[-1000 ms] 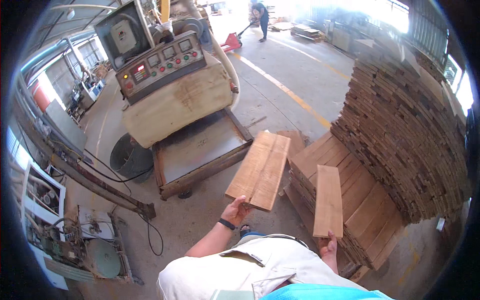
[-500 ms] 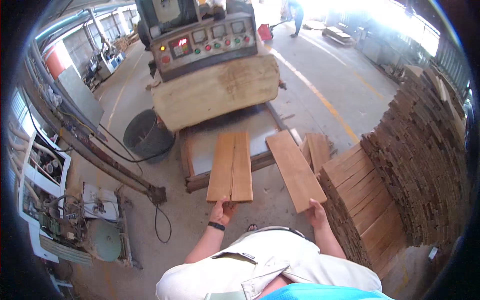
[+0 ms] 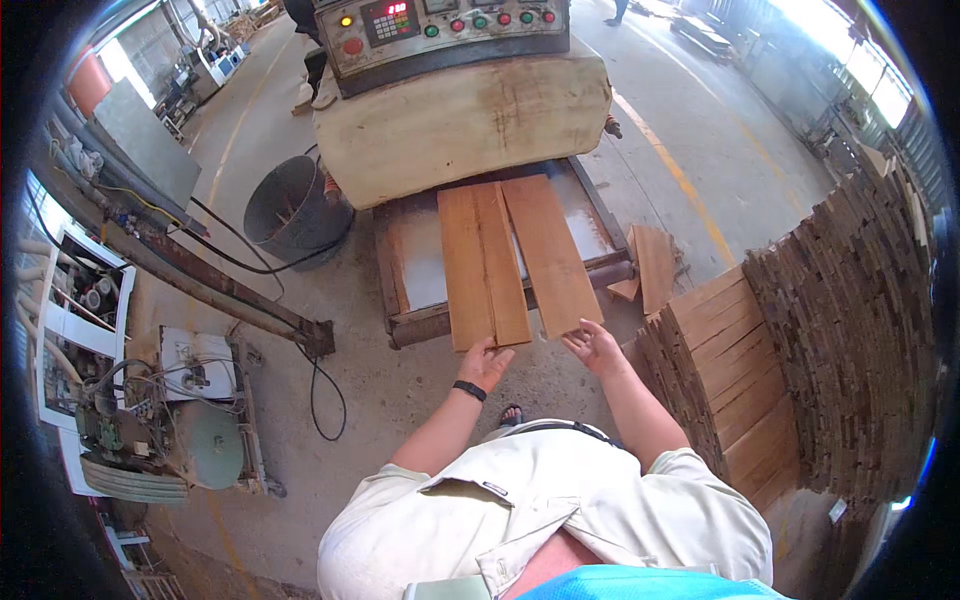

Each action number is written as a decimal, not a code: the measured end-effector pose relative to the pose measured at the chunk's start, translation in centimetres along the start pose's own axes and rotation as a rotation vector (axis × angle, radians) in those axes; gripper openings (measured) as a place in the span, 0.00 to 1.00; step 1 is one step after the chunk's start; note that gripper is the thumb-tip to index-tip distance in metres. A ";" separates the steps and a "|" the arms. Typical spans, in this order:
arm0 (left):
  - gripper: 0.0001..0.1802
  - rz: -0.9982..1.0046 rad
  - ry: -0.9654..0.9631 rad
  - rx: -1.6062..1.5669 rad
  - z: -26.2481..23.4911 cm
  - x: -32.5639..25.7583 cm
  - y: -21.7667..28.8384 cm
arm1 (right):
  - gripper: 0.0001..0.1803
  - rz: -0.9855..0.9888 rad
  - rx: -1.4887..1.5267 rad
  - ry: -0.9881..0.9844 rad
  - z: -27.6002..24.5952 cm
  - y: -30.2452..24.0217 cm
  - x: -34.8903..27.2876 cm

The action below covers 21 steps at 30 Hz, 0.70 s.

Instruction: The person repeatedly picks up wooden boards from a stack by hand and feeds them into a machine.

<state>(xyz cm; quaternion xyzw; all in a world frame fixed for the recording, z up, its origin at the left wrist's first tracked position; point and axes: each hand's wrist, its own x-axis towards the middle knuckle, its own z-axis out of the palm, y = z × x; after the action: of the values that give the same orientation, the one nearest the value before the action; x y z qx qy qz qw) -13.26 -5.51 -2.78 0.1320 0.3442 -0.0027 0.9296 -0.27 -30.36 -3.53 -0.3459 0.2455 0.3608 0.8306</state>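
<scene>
Two flat wooden boards (image 3: 466,270) lie side by side on the machine's feed bed (image 3: 421,275), a thin gap between them. At their near end my left hand (image 3: 483,364) is closed, thumb on top and fingers beneath. To their right another wooden board (image 3: 555,262) slants on the bed, its far end close to the pair. My right hand (image 3: 595,348) grips its near right corner between thumb and fingers. The boards' far ends reach the lower edge of the cream hood (image 3: 460,125).
Above the hood is a control panel (image 3: 450,38) with buttons and a red display. A dark bin (image 3: 295,215) stands left of the bed. Stacked boards (image 3: 735,365) rise at the right, before a taller wood pile (image 3: 850,330). A steel beam (image 3: 190,260) and cables cross the left.
Both hands have moved forward with the boards, onto the feed bed. The right board has swung left toward the pair. My view has come nearer the machine.
</scene>
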 end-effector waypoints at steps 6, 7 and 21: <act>0.27 0.073 0.090 0.050 -1.1 0.2 -0.4 | 0.20 -0.032 -0.137 -0.002 0.7 -0.1 -2.5; 0.27 0.095 0.092 0.032 -1.3 0.4 -0.4 | 0.20 -0.029 -0.129 -0.008 0.9 -0.4 -2.5; 0.14 0.049 -0.056 -0.229 2.5 3.2 -1.4 | 0.17 0.109 -0.210 -0.145 3.1 -4.2 3.6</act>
<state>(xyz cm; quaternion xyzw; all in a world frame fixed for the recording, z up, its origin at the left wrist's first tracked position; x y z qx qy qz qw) -9.43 -7.24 -3.37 0.0331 0.3127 0.0555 0.9477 5.72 -28.58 -2.22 -0.3898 0.1641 0.4534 0.7846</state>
